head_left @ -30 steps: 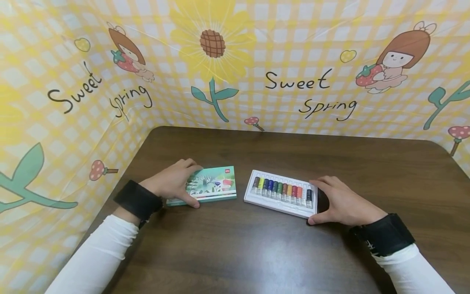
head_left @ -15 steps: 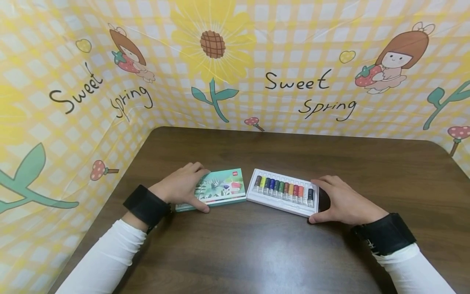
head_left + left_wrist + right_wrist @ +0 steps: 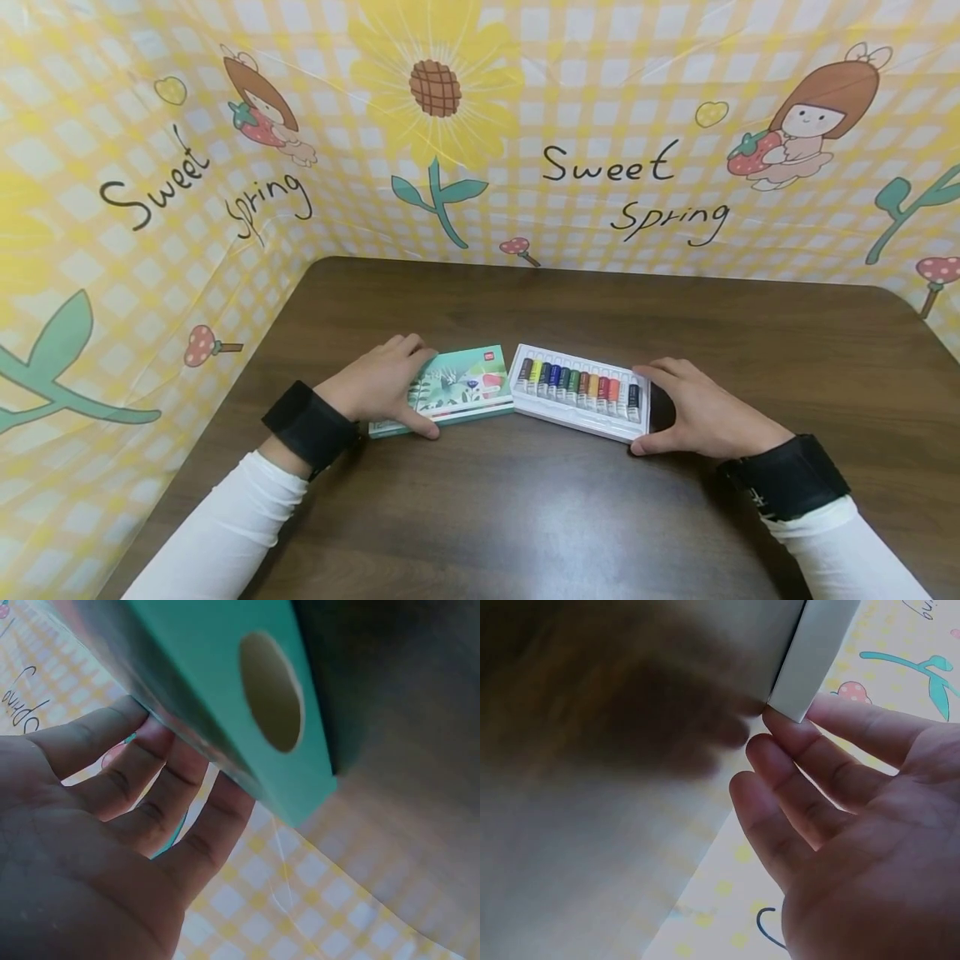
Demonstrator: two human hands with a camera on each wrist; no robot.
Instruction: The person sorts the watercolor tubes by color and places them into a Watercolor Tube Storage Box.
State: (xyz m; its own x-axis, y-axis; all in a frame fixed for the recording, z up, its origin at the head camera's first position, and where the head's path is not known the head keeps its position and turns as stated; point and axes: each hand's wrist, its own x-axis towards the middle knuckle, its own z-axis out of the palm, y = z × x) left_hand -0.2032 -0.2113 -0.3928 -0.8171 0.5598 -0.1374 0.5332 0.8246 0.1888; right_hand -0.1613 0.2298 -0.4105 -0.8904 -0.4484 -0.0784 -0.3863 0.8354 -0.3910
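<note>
A teal cardboard box (image 3: pixel 467 385) with a printed plant picture lies flat on the table. My left hand (image 3: pixel 375 385) grips its left end, thumb at the near edge and fingers at the far one. The left wrist view shows an oval cut-out in the end of the teal box (image 3: pixel 304 784). To its right lies a white plastic tray (image 3: pixel 567 414) with a row of small coloured paint tubes (image 3: pixel 573 383). My right hand (image 3: pixel 701 408) holds the tray's right end between thumb and fingers. Box and tray meet at their near corners, angled to each other.
Underneath is a dark brown wooden table (image 3: pixel 525 517) with rounded far corners. A yellow checked cloth (image 3: pixel 615 83) with flower and girl prints hangs behind it and along the left side. Black bands (image 3: pixel 311 429) circle both wrists over white sleeves.
My left hand has slid the teal box right and slightly nearer, closing the gap to the tray. The right hand has barely moved; the tray's left end has shifted slightly.
</note>
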